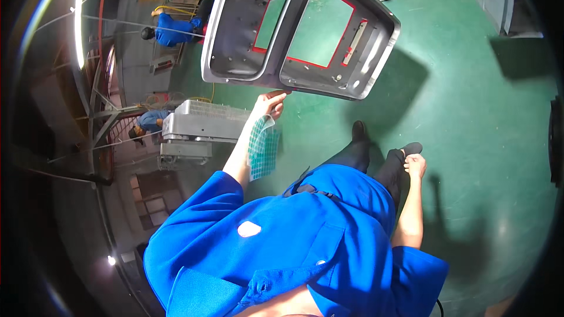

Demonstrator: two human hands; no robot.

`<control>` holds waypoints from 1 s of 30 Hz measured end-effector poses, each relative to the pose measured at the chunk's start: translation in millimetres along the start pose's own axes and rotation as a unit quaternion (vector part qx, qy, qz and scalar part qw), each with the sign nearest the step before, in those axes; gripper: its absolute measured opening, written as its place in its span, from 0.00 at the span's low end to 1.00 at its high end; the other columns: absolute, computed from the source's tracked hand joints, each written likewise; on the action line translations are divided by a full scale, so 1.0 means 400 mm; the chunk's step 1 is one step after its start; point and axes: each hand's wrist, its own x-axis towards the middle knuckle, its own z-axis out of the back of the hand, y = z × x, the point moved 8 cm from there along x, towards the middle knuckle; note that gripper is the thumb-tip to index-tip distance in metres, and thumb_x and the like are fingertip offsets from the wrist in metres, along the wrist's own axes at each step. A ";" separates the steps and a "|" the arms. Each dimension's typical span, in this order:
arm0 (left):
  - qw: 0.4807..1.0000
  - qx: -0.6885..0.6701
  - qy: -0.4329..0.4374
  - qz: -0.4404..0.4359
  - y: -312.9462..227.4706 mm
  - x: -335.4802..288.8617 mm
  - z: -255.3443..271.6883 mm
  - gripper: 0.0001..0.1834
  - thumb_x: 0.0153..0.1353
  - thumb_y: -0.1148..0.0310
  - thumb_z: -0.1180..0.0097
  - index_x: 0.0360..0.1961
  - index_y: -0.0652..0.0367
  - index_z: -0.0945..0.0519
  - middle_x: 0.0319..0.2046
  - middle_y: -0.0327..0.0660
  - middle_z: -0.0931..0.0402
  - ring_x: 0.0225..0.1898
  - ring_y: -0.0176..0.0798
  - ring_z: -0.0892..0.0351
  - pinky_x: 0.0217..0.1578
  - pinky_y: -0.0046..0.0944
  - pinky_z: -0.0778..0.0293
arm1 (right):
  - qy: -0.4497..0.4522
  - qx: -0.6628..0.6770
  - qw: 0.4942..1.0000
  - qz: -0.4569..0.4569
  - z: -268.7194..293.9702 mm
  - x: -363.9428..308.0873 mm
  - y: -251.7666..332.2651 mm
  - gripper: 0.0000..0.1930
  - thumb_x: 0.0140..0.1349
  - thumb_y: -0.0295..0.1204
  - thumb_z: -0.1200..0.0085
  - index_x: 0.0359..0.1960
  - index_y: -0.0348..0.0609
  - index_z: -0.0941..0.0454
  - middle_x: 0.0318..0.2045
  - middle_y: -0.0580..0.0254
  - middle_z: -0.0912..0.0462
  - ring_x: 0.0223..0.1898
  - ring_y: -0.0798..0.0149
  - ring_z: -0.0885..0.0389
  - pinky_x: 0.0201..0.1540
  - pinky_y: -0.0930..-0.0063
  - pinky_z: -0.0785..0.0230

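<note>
The left hand (270,104) of a worker in a blue jacket (282,240) reaches to the near edge of a grey two-bay housing (288,29), fingers curled and their tips at or just beside the rim; from where I stand, contact cannot be confirmed. A green-patterned sheet (262,149) hangs beneath that hand, its upper end apparently gripped under the bent fingers. The right hand (415,165) is held low above the right leg, well apart from the housing, fingers drawn in toward the thumb; whether they pinch something small, I cannot tell. The step in hand appears to be work at the housing's near rim, with the sheet kept within reach. By my reading, the next move calls for a steady left grip, so the sheet does not fold or brush the metal, and for freed right fingertips brought close. The housing lies ahead of the worker, its openings edged in red, above a green floor (470,111). Beyond, to the left, are a pale metal unit (205,124) and two co-workers, one in bright blue (173,29), the other in duller blue (153,121).
</note>
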 end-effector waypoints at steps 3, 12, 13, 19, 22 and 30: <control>1.000 -0.012 -0.010 -0.006 0.014 0.000 0.006 0.20 0.59 0.67 0.47 0.50 0.69 0.29 0.10 0.30 0.41 0.09 0.25 0.47 0.10 0.27 0.53 | -0.003 -0.037 0.999 -0.012 0.024 -0.005 0.033 0.04 0.53 0.23 0.48 0.30 0.40 0.24 0.25 0.58 0.20 0.19 0.68 0.21 0.15 0.77 0.30; 0.999 -0.025 -0.018 -0.034 -0.003 -0.001 0.014 0.15 0.59 0.69 0.47 0.43 0.70 0.25 0.11 0.31 0.38 0.10 0.24 0.45 0.12 0.26 0.50 | -0.004 -0.066 0.998 -0.016 0.093 -0.037 0.130 0.03 0.55 0.22 0.49 0.31 0.37 0.24 0.25 0.57 0.20 0.19 0.68 0.21 0.17 0.76 0.28; 0.999 -0.030 -0.015 -0.036 0.001 0.000 0.015 0.15 0.59 0.69 0.46 0.42 0.70 0.25 0.11 0.31 0.38 0.10 0.24 0.45 0.12 0.26 0.49 | -0.001 -0.066 0.998 -0.017 0.098 -0.041 0.139 0.04 0.55 0.22 0.49 0.31 0.37 0.24 0.25 0.56 0.19 0.19 0.68 0.21 0.17 0.76 0.28; 0.997 -0.064 -0.026 -0.031 0.008 0.001 0.022 0.16 0.57 0.68 0.44 0.41 0.71 0.25 0.11 0.32 0.35 0.10 0.24 0.42 0.12 0.25 0.47 | 0.006 -0.113 0.993 -0.026 0.120 0.002 0.163 0.04 0.55 0.22 0.49 0.32 0.37 0.24 0.25 0.56 0.19 0.19 0.68 0.21 0.17 0.76 0.28; 0.995 -0.095 -0.030 -0.030 0.002 -0.011 0.019 0.18 0.56 0.69 0.43 0.43 0.72 0.25 0.13 0.32 0.33 0.12 0.24 0.39 0.13 0.25 0.43 | 0.027 -0.119 0.992 -0.024 0.100 0.003 0.208 0.04 0.57 0.24 0.50 0.31 0.37 0.24 0.24 0.58 0.21 0.19 0.68 0.22 0.16 0.77 0.29; 0.986 -0.163 0.025 -0.031 0.016 0.004 -0.007 0.23 0.57 0.70 0.44 0.51 0.71 0.30 0.12 0.31 0.38 0.11 0.23 0.44 0.11 0.26 0.49 | 0.061 -0.163 0.984 -0.021 0.090 0.000 0.364 0.04 0.56 0.22 0.50 0.32 0.36 0.24 0.26 0.57 0.20 0.20 0.68 0.22 0.17 0.78 0.28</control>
